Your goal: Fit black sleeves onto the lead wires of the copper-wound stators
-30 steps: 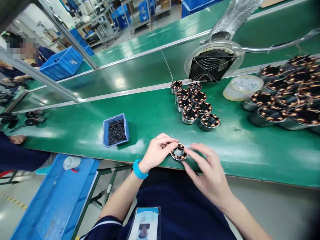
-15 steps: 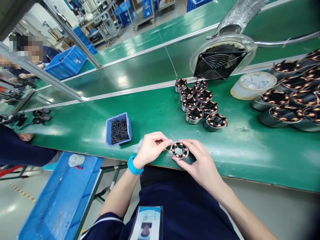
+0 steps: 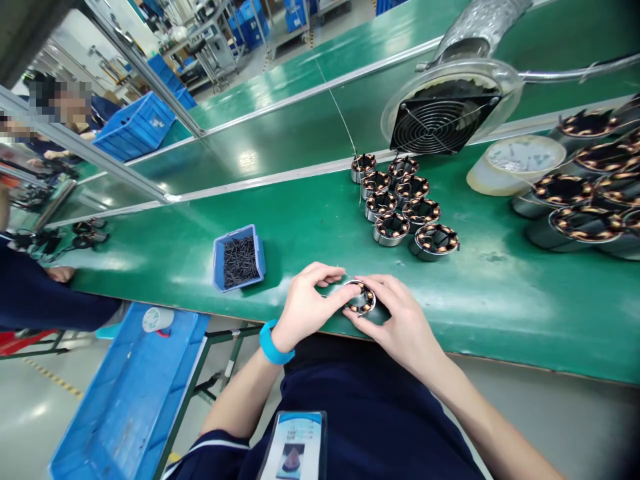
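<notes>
My right hand is closed around a motor stator, a small metal ring with copper coils inside, at the front of the green bench. Its thumb and fingers grip the right side of the ring. From the left, my left hand reaches to the same stator, its thumb laid over the upper left rim and coils. The left index finger stretches past the thumb beside a thin wire end. What the other left fingers touch is partly hidden. Several finished-looking stators stand in two rows beyond my hands.
A blue bin of short black pieces sits left of my hands. Larger stators crowd the right, near a white tub. A black fan with a duct stands behind. A blue tray and a co-worker's sleeve are at left.
My left thumb has moved from pinching at the stator's left edge to lying over its rim and coils. The left index finger has stretched out. My right hand keeps its hold.
</notes>
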### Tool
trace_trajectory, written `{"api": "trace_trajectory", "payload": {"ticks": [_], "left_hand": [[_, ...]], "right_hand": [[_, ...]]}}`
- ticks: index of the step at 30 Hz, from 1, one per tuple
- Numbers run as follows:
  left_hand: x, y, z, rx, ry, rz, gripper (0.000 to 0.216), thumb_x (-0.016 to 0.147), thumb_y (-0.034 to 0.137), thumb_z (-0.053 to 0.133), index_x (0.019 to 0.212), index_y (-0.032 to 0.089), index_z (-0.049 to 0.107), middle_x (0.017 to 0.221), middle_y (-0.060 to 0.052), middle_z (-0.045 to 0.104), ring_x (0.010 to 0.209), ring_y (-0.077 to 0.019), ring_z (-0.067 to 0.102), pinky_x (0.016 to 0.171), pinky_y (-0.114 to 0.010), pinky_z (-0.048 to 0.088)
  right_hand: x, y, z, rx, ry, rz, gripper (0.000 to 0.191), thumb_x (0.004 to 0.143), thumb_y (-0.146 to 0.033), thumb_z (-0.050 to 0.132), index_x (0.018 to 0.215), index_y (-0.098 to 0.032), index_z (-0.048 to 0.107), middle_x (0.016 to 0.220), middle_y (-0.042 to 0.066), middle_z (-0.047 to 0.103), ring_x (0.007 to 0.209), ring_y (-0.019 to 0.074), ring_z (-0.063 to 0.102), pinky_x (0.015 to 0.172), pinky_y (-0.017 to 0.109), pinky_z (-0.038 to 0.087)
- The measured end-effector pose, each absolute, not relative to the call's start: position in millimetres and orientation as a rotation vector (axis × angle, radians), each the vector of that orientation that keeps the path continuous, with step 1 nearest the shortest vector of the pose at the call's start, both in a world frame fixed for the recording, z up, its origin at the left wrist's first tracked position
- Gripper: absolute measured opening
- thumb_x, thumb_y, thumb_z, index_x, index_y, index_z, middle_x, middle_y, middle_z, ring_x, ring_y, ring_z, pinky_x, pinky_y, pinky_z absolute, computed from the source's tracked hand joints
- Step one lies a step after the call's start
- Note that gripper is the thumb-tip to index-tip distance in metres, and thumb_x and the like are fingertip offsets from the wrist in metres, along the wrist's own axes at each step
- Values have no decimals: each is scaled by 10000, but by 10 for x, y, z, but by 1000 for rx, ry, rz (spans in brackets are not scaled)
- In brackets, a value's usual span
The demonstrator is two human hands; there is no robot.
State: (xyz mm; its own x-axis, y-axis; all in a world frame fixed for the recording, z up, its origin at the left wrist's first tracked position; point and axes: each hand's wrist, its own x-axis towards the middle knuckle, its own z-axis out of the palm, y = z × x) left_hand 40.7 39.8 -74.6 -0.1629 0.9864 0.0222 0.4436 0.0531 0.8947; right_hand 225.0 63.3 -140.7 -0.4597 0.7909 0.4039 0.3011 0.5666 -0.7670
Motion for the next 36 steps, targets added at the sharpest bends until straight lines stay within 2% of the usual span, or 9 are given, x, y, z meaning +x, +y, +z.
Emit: {"api": "trace_trajectory", "payload": {"ticks": [5,9,14,18,21,25,31,34,36], "left_hand": [[618,488,-933,1511,1655,1259,191,917,300,709,784,176,768,803,-50,715,783,-164,659,741,-300,540],[650,494,-855,1842,1734,1370,155,941,239,679,817,197,761,815,-41,725,805,-168,649,803,-340,527],[446,414,-656,1686,1881,1731,128,957,247,670,865,198,744,873,-34,711,856,-164,660,804,-324,534],[374,286,-698,1624,1887,1404,121,930,304,710,933,190,750,894,-41,708,830,-157,648,763,-295,529],[448,246,-820,1578,1813,1258,147,932,305,702,861,181,735,832,-39,697,784,-155,636,731,-287,521],[486,314,-818,1666,1714,1310,224,954,247,660,743,172,675,761,-29,659,757,-148,609,732,-290,494],[270,252,-665,1544,1783,1552,157,967,267,644,849,173,686,858,-38,654,812,-145,623,750,-273,508],[245,140,-770,1538,1792,1277,138,916,298,712,971,172,728,899,-47,674,751,-129,623,676,-243,503],[290,89,-870,1538,1700,1112,157,914,315,712,892,161,736,809,-36,676,667,-115,595,610,-232,473]], "right_hand": [[2261,643,-1392,-885,-2012,834,399,958,-370,687,1314,-230,574,1157,115,633,1064,291,622,907,479,537],[2264,642,-1388,-884,-2011,848,406,965,-370,680,1326,-226,564,1162,116,633,1067,294,618,903,480,531],[2257,640,-1382,-885,-2011,810,422,947,-369,717,1312,-221,567,1180,118,629,1075,290,622,917,476,530],[2259,640,-1380,-880,-2010,809,419,954,-359,704,1325,-230,560,1173,117,630,1077,294,624,912,481,532],[2262,642,-1386,-876,-2017,810,413,950,-358,708,1318,-233,569,1164,114,633,1074,294,627,911,478,534],[2261,647,-1394,-871,-2016,809,416,949,-361,714,1315,-224,573,1178,118,633,1075,290,628,921,477,534],[2272,645,-1403,-875,-2032,798,422,957,-376,704,1327,-226,568,1189,118,632,1080,291,627,920,471,535],[2286,640,-1417,-875,-2035,794,410,960,-392,694,1313,-219,579,1179,117,630,1066,292,632,914,461,533],[2292,640,-1430,-872,-2042,784,397,965,-409,682,1301,-218,589,1170,115,632,1051,294,637,902,451,528]]}}
